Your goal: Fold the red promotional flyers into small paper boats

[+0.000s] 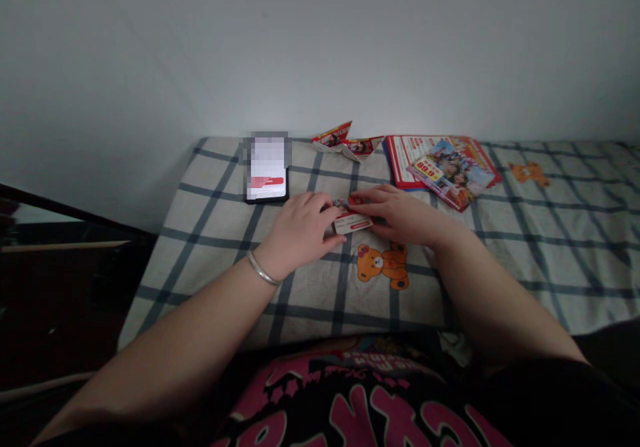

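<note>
A small folded leaflet (353, 224), red and white with printed text, lies on the checked cloth between both hands. My left hand (307, 223) has its fingers curled over the leaflet's left end, its thumb at the near edge. From the right, my right hand (395, 213) presses its fingers on the leaflet's right part, which they partly cover. Beyond the hands stand folded red and white paper pieces (363, 148), bent into peaks. To their right is a stack of flat red leaflets (404, 160), with a colourful leaflet (453, 173) lying askew on top.
A phone (267, 183) with a lit screen lies left of the papers. The checked cloth (210, 247) with printed bears covers the surface, which meets a pale wall (320, 47) at the back. The surface's left edge drops to a dark area.
</note>
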### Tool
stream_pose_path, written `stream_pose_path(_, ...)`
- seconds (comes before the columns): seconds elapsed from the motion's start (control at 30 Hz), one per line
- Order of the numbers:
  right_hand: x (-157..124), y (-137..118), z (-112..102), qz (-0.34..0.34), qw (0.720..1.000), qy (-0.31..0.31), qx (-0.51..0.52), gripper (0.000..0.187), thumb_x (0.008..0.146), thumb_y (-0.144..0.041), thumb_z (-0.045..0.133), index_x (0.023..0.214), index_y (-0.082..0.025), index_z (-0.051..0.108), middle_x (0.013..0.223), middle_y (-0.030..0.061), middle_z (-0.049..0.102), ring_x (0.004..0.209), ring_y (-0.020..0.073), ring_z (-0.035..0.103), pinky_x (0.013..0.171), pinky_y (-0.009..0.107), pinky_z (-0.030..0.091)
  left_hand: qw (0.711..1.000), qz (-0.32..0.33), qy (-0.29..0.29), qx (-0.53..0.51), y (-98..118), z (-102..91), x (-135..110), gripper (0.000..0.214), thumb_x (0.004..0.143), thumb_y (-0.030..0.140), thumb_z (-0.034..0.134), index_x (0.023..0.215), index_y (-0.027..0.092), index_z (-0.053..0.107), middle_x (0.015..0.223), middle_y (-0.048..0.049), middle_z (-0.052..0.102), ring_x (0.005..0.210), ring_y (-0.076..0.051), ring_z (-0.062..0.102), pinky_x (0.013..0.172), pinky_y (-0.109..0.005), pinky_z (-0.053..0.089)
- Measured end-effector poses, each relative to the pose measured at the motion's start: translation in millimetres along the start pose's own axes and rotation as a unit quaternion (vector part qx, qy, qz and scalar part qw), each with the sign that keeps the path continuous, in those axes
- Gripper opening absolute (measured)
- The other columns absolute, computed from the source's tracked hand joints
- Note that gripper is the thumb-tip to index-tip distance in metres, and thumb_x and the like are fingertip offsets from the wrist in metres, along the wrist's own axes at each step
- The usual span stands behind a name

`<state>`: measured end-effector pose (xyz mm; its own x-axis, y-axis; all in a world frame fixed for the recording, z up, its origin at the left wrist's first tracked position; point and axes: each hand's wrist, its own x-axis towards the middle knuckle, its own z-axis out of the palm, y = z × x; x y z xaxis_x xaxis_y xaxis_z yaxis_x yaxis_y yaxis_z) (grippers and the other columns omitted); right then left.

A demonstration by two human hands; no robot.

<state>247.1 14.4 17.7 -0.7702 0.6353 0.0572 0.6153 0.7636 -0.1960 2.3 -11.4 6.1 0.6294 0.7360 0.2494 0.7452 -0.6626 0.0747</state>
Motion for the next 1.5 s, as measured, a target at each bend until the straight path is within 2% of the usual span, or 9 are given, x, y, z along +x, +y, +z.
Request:
stream_pose_path(0.13, 2, -4, 0, 0.013, 1.0, 0.01, -0.004, 0.047, 0.09, -0.028, 0.06, 0.136, -0.02, 0.062, 0.138, 0.0122, 0.06, 0.122, 0.029, 0.055, 0.106, 0.048, 0.044, 1.0, 0.023, 0.01, 0.01, -5, 3.7, 0, 0.032, 0.088, 0.039, 0.067, 0.113, 0.019, 0.069, 0.109, -0.0084, 0.067, 0.102, -0.029, 0.059, 0.087, -0.044, 0.049)
stream_pose_path(0.27, 4, -8, 2, 0.035, 0.999, 0.02, -0.009, 0.051, 0.087, -0.04, 0.066, 0.134, -0.02, 0.062, 0.129, 0.0132, 0.062, 0.115, 0.0298, 0.056, 0.102, 0.047, 0.047, 0.999, 0.027, 0.016, 0.014, -9, 3.9, 1, 0.037, 0.091, 0.031, 0.06, 0.124, 0.016, 0.065, 0.113, -0.0095, 0.069, 0.102, -0.029, 0.06, 0.089, -0.045, 0.049)
stream_pose_path(0.43, 5, -12, 3, 0.044, 0.998, 0.008, -0.033, 0.067, 0.084, -0.058, 0.067, 0.139, -0.02, 0.059, 0.12, 0.0143, 0.063, 0.107, 0.0309, 0.057, 0.096, 0.046, 0.047, 1.0, 0.017, 0.001, 0.022, -12, 3.2, 3, 0.027, 0.087, 0.021, 0.059, 0.112, 0.013, 0.066, 0.101, -0.011, 0.071, 0.097, -0.028, 0.064, 0.09, -0.043, 0.05)
stream_pose_path(0.6, 6, -14, 1, 0.049, 0.998, 0.009, -0.047, 0.046, 0.092, -0.042, 0.062, 0.134, -0.024, 0.063, 0.114, 0.0112, 0.066, 0.104, 0.0282, 0.058, 0.093, 0.043, 0.046, 0.999, 0.042, -0.003, 0.021, -14, 3.5, 3, 0.02, 0.092, 0.023, 0.058, 0.108, 0.014, 0.067, 0.107, -0.0095, 0.073, 0.101, -0.026, 0.066, 0.1, -0.046, 0.047)
stream_pose_path(0.7, 8, -15, 0, 0.048, 0.998, 0.016, -0.048, 0.037, 0.093, -0.037, 0.061, 0.125, -0.021, 0.069, 0.111, 0.0108, 0.068, 0.1, 0.027, 0.061, 0.089, 0.04, 0.046, 0.999, 0.045, 0.003, 0.011, -16, 3.6, 3, 0.021, 0.093, 0.028, 0.061, 0.106, 0.013, 0.068, 0.112, -0.0095, 0.073, 0.104, -0.026, 0.066, 0.098, -0.045, 0.047)
stream_pose_path(0.83, 7, -15, 1, 0.05, 0.997, 0.027, -0.048, 0.025, 0.092, -0.034, 0.06, 0.107, -0.02, 0.075, 0.104, 0.0103, 0.071, 0.093, 0.0251, 0.063, 0.083, 0.038, 0.046, 0.998, 0.06, 0.0, -0.002, -20, 4.7, 2, 0.015, 0.094, 0.029, 0.063, 0.095, 0.018, 0.071, 0.114, -0.006, 0.074, 0.102, -0.024, 0.067, 0.092, -0.041, 0.049)
stream_pose_path(1.13, 8, -18, -2, 0.058, 0.998, 0.017, -0.013, 0.02, 0.092, -0.028, 0.06, 0.099, -0.021, 0.077, 0.098, 0.0072, 0.073, 0.089, 0.0221, 0.065, 0.074, 0.033, 0.045, 0.999, 0.023, 0.0, -0.04, -14, 0.5, 1, 0.014, 0.091, 0.028, 0.065, 0.085, 0.02, 0.074, 0.103, -0.0047, 0.075, 0.096, -0.024, 0.066, 0.086, -0.041, 0.051)
stream_pose_path(1.33, 8, -18, -1, 0.093, 0.995, 0.025, 0.004, 0.018, 0.092, -0.028, 0.06, 0.096, -0.024, 0.077, 0.101, 0.0052, 0.073, 0.089, 0.0206, 0.066, 0.066, 0.031, 0.044, 1.0, -0.007, 0.023, -0.011, -9, -1.6, 1, 0.017, 0.09, 0.032, 0.067, 0.084, 0.018, 0.074, 0.09, -0.0068, 0.068, 0.087, -0.024, 0.062, 0.076, -0.039, 0.048)
stream_pose_path(1.5, 9, -20, -1, 0.115, 0.993, 0.019, -0.01, 0.02, 0.094, -0.03, 0.058, 0.09, -0.022, 0.075, 0.102, 0.0056, 0.072, 0.091, 0.0215, 0.065, 0.063, 0.031, 0.042, 1.0, -0.006, 0.003, 0.006, -8, -2.3, 1, 0.018, 0.094, 0.029, 0.062, 0.085, 0.017, 0.073, 0.083, -0.0057, 0.069, 0.083, -0.024, 0.062, 0.073, -0.038, 0.047)
